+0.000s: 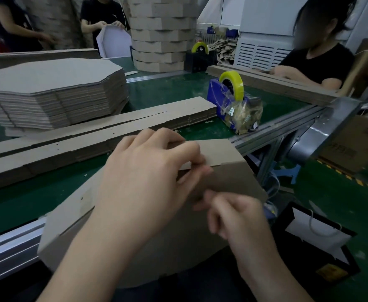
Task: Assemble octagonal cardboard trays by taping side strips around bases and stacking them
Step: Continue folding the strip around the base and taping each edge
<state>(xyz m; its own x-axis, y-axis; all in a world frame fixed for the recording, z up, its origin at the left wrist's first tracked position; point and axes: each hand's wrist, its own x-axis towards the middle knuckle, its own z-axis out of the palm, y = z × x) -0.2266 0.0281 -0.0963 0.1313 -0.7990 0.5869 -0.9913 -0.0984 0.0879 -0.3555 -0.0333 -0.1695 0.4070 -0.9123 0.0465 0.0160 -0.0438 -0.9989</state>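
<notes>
A part-built cardboard tray (pixel 226 171) leans on the near edge of the green table, its side strip wrapped up around the base. My left hand (pixel 148 177) lies over the strip's top edge and pinches it with curled fingers and thumb. My right hand (pixel 237 216) is just below and to the right, blurred, fingers curled against the tray's side wall; whether it holds tape I cannot tell. A blue tape dispenser (pixel 231 99) with a yellow-green roll stands beyond the tray. Flat side strips (pixel 96 136) lie in rows behind my hands. A stack of octagonal bases (pixel 54 94) sits at the left.
A tall tower of finished trays (pixel 161 33) stands at the back with a second dispenser (pixel 200 55) beside it. A person in black sits at the right (pixel 315 62); two more work at the back left. The table's metal rail (pixel 287 125) runs right of the tray.
</notes>
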